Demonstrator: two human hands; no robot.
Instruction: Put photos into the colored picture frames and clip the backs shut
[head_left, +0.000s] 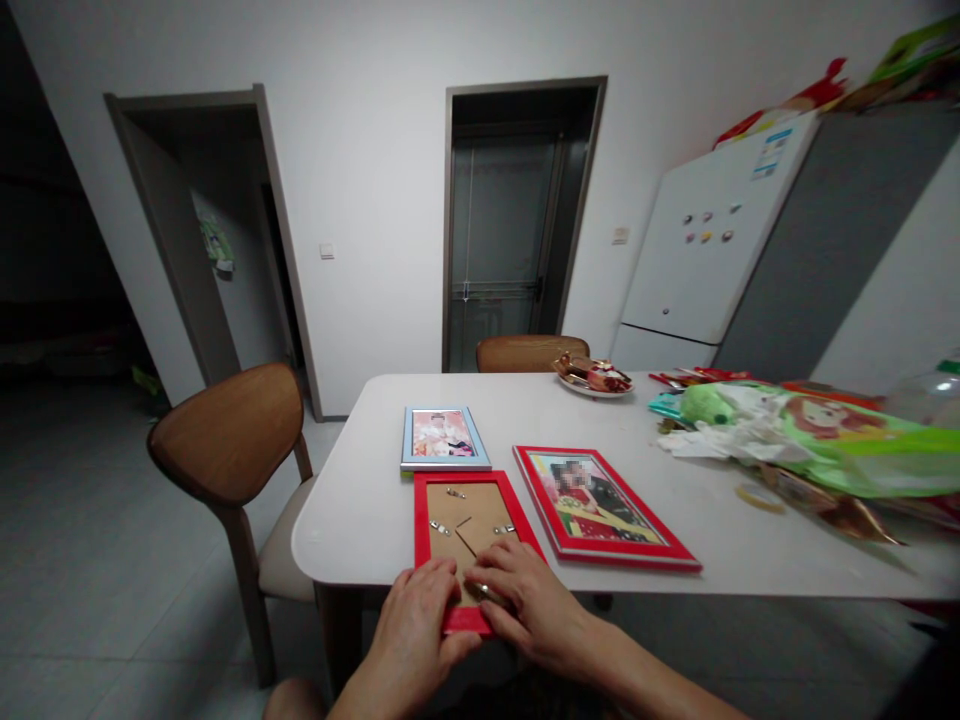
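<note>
A red photo frame [425, 508] lies face down at the near edge of the table, with its brown backing board [484, 505] showing. Small metal clips sit along the board's top and sides, and thin dark slits mark its middle. My left hand [420, 615] grips the frame's near left corner, thumb on the near red edge. Over the near right part of the backing is my right hand [532, 600], fingers curled around a small shiny metal object [489, 594]; its kind is mostly hidden by the fingers.
A second red-framed photo [600, 500] lies face up on the right, and a light-blue framed photo [444, 436] beyond. Farther right are a plate of wrapped items [594, 378], green plastic bags [810, 430] and a tape roll [759, 498]. A chair [232, 440] stands left.
</note>
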